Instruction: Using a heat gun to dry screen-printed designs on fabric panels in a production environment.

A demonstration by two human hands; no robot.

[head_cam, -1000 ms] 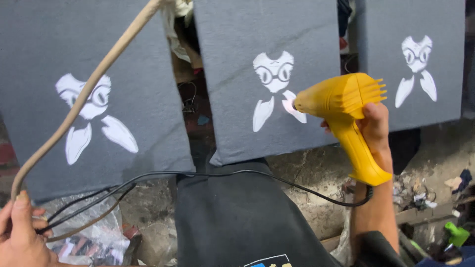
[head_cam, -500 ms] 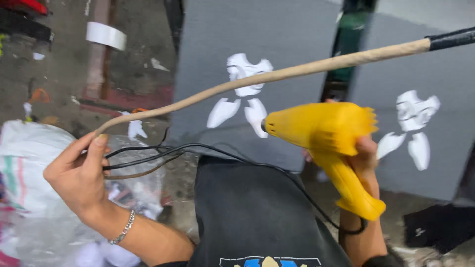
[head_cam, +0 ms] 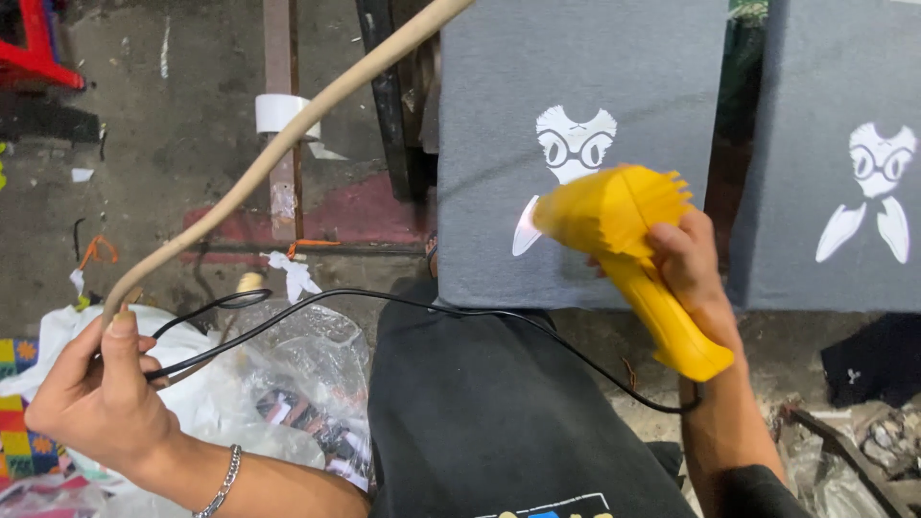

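Dryer status: right hand (head_cam: 693, 273) is wrapped tight round the grip of the yellow heat gun (head_cam: 628, 245), nozzle aimed at the white print (head_cam: 568, 158) on the grey panel (head_cam: 585, 86) directly ahead — muzzle near the lower part of the print, seemingly not touching. Left hand (head_cam: 96, 384) is closed, thumb up, pinching the end of a tan stick (head_cam: 278, 149) that runs up and right out of frame; same hand also has loops of the gun's black cord (head_cam: 432, 309) gathered in its fingers. Cord trails across the dark cloth (head_cam: 499, 412) in the lap to the base of the gun.

Progress, as a judgement: this panel looks to be the one being dried now. Second grey panel (head_cam: 844, 115) to the right carries the same white print (head_cam: 875, 187) — can't tell from the look whether it's cured or wet. How many panels sit beyond the edges is not visible.

Clutter: plastic bags (head_cam: 288, 384) on the floor left, white tape roll (head_cam: 280, 113) further back.
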